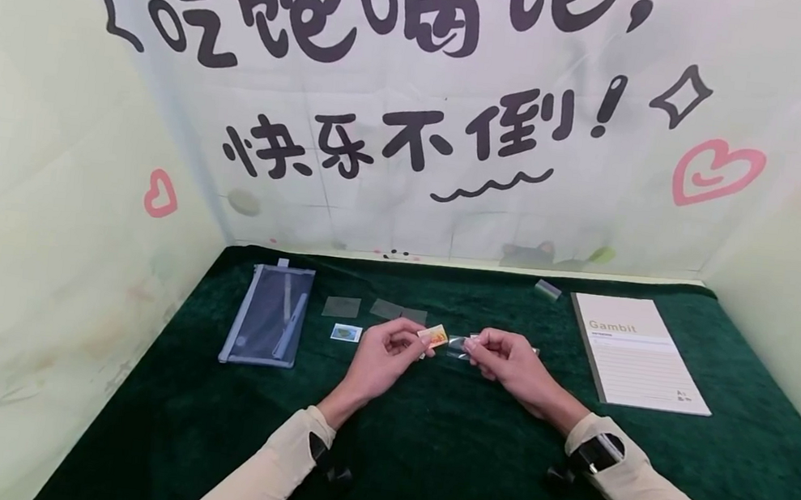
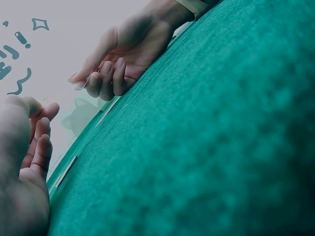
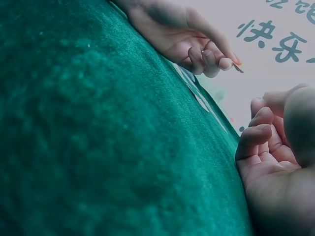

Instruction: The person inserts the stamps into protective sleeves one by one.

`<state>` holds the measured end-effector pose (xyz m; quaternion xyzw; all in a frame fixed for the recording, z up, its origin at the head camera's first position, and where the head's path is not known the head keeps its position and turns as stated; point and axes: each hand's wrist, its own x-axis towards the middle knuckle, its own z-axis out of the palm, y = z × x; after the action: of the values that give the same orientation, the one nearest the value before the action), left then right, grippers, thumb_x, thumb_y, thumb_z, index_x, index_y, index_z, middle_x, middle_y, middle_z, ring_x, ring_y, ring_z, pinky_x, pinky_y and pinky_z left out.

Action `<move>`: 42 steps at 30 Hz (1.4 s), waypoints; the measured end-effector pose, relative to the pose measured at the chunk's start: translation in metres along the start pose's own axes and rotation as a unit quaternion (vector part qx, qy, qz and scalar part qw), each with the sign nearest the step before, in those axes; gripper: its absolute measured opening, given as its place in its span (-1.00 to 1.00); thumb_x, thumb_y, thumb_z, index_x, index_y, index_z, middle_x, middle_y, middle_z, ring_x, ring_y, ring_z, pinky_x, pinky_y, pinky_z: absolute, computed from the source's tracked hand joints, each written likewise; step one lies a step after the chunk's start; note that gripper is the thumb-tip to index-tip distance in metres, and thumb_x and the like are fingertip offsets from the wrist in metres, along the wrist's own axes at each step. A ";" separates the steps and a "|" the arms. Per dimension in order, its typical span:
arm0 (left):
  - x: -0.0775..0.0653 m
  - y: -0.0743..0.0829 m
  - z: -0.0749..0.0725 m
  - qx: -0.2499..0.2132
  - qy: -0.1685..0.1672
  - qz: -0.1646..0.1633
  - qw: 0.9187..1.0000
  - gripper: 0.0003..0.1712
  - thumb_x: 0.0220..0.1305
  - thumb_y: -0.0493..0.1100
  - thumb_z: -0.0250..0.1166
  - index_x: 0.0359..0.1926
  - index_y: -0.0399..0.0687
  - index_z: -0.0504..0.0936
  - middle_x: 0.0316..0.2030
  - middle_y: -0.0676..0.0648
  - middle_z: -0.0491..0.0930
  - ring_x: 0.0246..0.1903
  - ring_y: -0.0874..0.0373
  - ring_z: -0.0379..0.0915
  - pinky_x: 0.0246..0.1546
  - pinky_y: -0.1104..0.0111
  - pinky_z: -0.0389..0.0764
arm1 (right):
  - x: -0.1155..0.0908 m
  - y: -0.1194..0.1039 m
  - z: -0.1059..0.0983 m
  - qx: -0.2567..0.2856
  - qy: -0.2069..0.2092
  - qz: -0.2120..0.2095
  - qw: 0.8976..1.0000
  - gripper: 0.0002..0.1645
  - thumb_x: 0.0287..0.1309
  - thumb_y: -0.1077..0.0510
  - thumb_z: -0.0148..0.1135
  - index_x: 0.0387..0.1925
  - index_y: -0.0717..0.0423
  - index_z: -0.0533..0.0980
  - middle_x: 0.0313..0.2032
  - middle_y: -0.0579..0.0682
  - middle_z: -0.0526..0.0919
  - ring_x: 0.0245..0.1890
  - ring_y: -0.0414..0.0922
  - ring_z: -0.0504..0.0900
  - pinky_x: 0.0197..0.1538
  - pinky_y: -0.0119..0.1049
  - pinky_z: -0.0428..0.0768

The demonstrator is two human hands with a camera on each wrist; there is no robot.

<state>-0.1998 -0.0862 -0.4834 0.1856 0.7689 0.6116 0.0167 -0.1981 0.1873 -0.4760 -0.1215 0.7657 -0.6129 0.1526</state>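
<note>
My left hand (image 1: 380, 354) pinches a small orange-and-yellow stamp (image 1: 436, 336) between thumb and index finger. Just to its right, my right hand (image 1: 511, 365) pinches a small clear plastic sleeve (image 1: 459, 347), whose near end sticks out toward the stamp. A narrow gap separates stamp and sleeve. In the right wrist view the stamp (image 3: 238, 67) appears edge-on at the left fingertips. On the cloth left of my left hand lies a blue-and-green stamp (image 1: 346, 333) with a white border. Behind it are flat clear sleeves (image 1: 341, 306), some partly beside my left fingers.
A blue mesh zip pencil case (image 1: 267, 317) with pens inside lies at the left. At the right is a white notebook (image 1: 638, 356). A small shiny clear packet (image 1: 548, 290) sits near the back edge. Dark green cloth (image 1: 423, 456) covers the table, with a printed wall hanging behind.
</note>
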 end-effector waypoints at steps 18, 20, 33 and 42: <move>0.000 -0.004 -0.001 0.011 -0.013 -0.011 1.000 -0.72 0.53 0.18 0.36 0.05 0.20 0.75 -0.20 0.11 0.87 -0.23 0.10 0.67 -0.13 0.36 0.65 | -0.002 -0.001 0.002 0.006 -0.001 -0.010 1.000 -0.57 0.51 -0.14 0.34 0.07 0.12 0.69 -0.23 0.10 0.72 -0.33 -0.11 0.66 -0.20 -0.33 0.67; 0.000 -0.003 -0.001 0.012 -0.014 -0.012 1.000 -0.72 0.52 0.19 0.37 0.05 0.21 0.75 -0.20 0.11 0.86 -0.24 0.09 0.66 -0.14 0.36 0.65 | -0.002 -0.001 0.002 0.014 -0.007 -0.009 1.000 -0.58 0.49 -0.11 0.37 0.11 0.13 0.68 -0.23 0.12 0.75 -0.33 -0.10 0.69 -0.22 -0.33 0.69; 0.000 -0.001 -0.001 0.014 -0.041 -0.009 0.999 -0.72 0.52 0.19 0.36 0.07 0.24 0.75 -0.20 0.12 0.87 -0.27 0.09 0.67 -0.18 0.36 0.66 | -0.003 -0.003 0.003 0.007 0.003 -0.011 1.000 -0.57 0.46 -0.17 0.39 0.11 0.03 0.67 -0.25 0.19 0.79 -0.36 -0.04 0.71 -0.31 -0.34 0.65; -0.001 -0.002 -0.001 0.017 -0.053 -0.007 0.998 -0.74 0.53 0.14 0.37 0.07 0.21 0.76 -0.21 0.11 0.87 -0.29 0.09 0.65 -0.21 0.37 0.63 | -0.004 -0.003 0.003 0.013 0.001 -0.011 1.000 -0.55 0.46 -0.18 0.39 0.13 0.04 0.67 -0.19 0.23 0.84 -0.29 0.03 0.79 -0.36 -0.33 0.67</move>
<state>-0.1996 -0.0883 -0.4855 0.2125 0.7783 0.5879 0.0585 -0.1930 0.1854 -0.4733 -0.1276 0.7565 -0.6243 0.1470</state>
